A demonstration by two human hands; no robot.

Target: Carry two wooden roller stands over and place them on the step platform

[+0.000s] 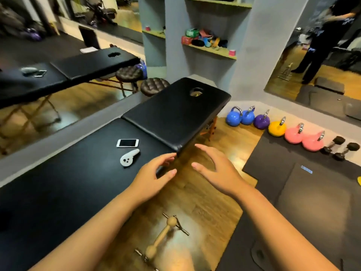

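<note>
A wooden roller stand point(160, 238) with a pale wooden bar and two metal cross feet stands on the wood floor below my forearms, near the bottom of the view. My left hand point(151, 176) and my right hand point(215, 174) hover above the floor at the edge of the black massage table point(82, 184), fingers apart, holding nothing. Both hands are well above the stand and apart from it. I see only this one stand on the floor near me. A grey step platform point(329, 86) shows in the wall mirror at the right.
A white phone point(127, 143) and a white controller point(129, 157) lie on the massage table. Several coloured kettlebells point(273, 124) and two dumbbells point(340, 150) line the right wall. Black floor mats point(304, 192) cover the right side. A person point(320, 42) is reflected in the mirror.
</note>
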